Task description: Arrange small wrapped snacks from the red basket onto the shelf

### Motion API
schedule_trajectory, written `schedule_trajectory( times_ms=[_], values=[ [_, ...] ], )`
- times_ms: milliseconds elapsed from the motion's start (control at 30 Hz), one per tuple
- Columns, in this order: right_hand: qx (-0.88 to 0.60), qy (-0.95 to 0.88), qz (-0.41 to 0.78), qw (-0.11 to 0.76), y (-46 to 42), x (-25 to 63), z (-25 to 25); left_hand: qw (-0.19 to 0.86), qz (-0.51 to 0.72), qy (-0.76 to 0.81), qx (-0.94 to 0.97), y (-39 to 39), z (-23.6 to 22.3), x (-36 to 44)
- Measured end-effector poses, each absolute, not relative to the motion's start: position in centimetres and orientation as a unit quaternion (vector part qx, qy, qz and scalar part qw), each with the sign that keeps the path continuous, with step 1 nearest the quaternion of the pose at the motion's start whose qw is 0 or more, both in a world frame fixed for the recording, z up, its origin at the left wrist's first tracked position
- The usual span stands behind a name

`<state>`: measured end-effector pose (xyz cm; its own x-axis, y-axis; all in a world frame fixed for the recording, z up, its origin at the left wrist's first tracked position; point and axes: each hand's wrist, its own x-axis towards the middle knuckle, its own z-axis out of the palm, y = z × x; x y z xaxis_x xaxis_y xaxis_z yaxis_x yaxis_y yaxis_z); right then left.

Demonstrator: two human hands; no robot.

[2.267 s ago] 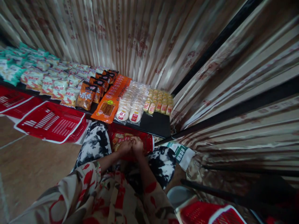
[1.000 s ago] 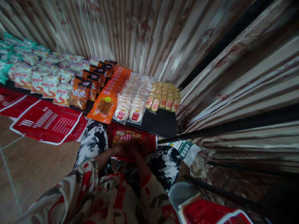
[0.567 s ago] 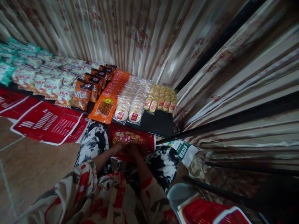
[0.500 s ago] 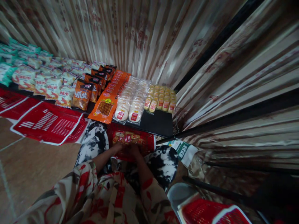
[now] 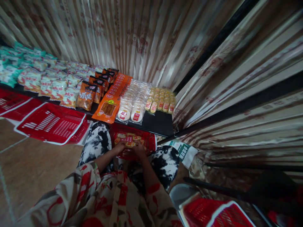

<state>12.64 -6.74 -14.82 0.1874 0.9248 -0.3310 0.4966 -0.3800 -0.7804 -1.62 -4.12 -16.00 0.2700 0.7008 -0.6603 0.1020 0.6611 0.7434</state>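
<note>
Both my hands reach into a red plastic basket (image 5: 150,142) that sits between my knees. My left hand (image 5: 119,147) and my right hand (image 5: 139,149) are closed on small yellow-orange snack packets (image 5: 130,144) near the basket's front. More such packets (image 5: 127,137) lie further back inside it. Just beyond the basket runs a black shelf (image 5: 158,123) holding rows of the same small yellow packets (image 5: 161,101), clear packs of round white cakes (image 5: 132,105) and a long orange packet (image 5: 111,102).
Dark orange snack bags (image 5: 87,96), white bags (image 5: 56,85) and green bags (image 5: 11,66) fill the shelf's left. Empty red baskets (image 5: 50,124) lie on the brown floor at left, another (image 5: 213,214) at bottom right. A striped curtain (image 5: 142,37) hangs behind; a green-printed bag (image 5: 186,154) lies right.
My hands, raised and clasped together over the basket at first, dropped into it and have spread slightly apart onto the packets. The view shifted a little.
</note>
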Motion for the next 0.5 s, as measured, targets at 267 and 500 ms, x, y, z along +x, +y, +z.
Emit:
schedule_trajectory(
  times_ms=[267, 500],
  values=[
    [-0.748, -0.473, 0.396, 0.245, -6.8, 12.8, -13.7, 0.647, 0.169, 0.625, 0.403, -4.4, -15.8, -1.8],
    [-0.72, -0.409, 0.446, 0.339, -6.5, 13.0, -14.2, 0.525, 0.128, 0.645, 0.54, -4.7, -14.7, -2.6]
  ],
)
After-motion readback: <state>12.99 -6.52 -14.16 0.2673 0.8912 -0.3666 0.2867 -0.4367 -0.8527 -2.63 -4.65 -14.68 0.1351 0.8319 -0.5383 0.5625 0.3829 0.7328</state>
